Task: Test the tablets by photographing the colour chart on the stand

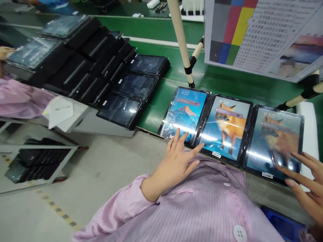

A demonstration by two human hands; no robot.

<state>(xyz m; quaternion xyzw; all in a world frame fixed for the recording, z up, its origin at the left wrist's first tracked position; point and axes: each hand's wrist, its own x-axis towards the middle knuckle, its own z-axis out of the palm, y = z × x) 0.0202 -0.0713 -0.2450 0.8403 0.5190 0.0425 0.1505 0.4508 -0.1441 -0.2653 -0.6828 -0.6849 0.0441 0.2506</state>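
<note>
Three lit tablets lie side by side at the bench's front edge. The left tablet (185,112) shows a mountain and 5:52; the middle tablet (224,126) shows a fox and 6:34; the right tablet (275,137) shows a dimmer fox picture and 6:55. My left hand (175,164) is open, its fingers spread over the lower edge of the left tablet, one fingertip by the middle tablet's corner. At the right, my right hand (308,181) is open, with fingertips at the lower right of the right tablet. Neither hand holds anything.
Stacks of dark tablets (88,60) stand on the green bench (161,101) at the left. Beige poles (180,37) and a printed chart board (242,37) rise behind the lit tablets. Another person's pink sleeve (22,99) is at far left, near papers (59,112).
</note>
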